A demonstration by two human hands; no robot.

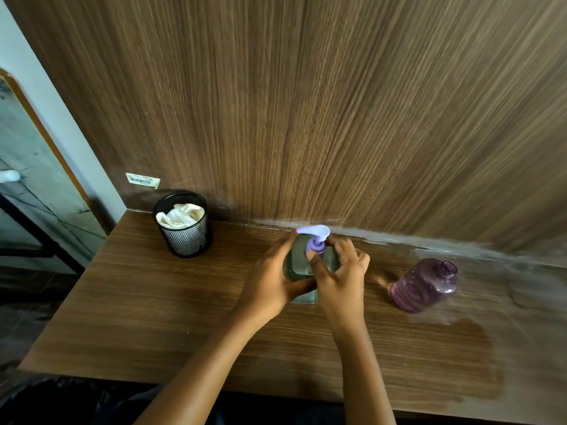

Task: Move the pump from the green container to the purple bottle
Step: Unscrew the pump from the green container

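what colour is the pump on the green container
The pump is light purple, lavender; its spout looks paler. It shows best in the head view, between both hands.

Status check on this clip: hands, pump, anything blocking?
Left hand grips green container. Right hand closed on pump collar, pump seated. Purple bottle open, standing apart on the right. Path clear.

— What do we see at the centre?
— Our green container (299, 265), upright, the lilac pump (316, 239) on its neck.
— And to our right?
— The translucent purple bottle (425, 285), upright, uncapped, well apart.
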